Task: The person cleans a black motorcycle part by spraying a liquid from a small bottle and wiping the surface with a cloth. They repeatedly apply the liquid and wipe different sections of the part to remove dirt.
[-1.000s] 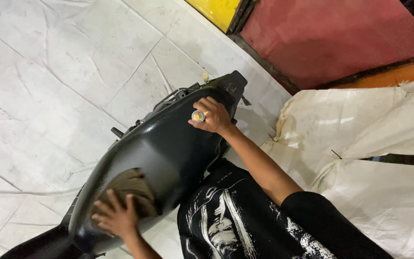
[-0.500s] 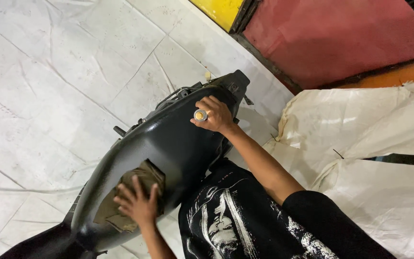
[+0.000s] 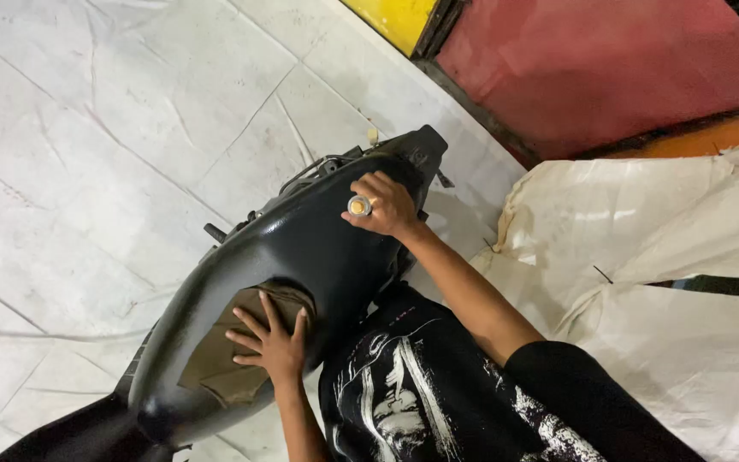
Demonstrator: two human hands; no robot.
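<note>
We find the black motorcycle seat lying on the pale tiled floor, its long axis running from lower left to upper right, with the narrow end toward the red panel. Our left hand lies flat, fingers spread, pressing a brown cloth against the seat's wider lower portion; it grips nothing, only bears down. Our right hand rests on the seat's upper portion, fingers closed around a small bottle with a pale cap, its mouth pointing toward the seat's crown. The cloth lies down the long axis from the bottle, so the left hand is the nearer to it. The bare black surface between the two hands is unobstructed. To the right, white sacking lies just beside the seat; the left side gives open floor.
</note>
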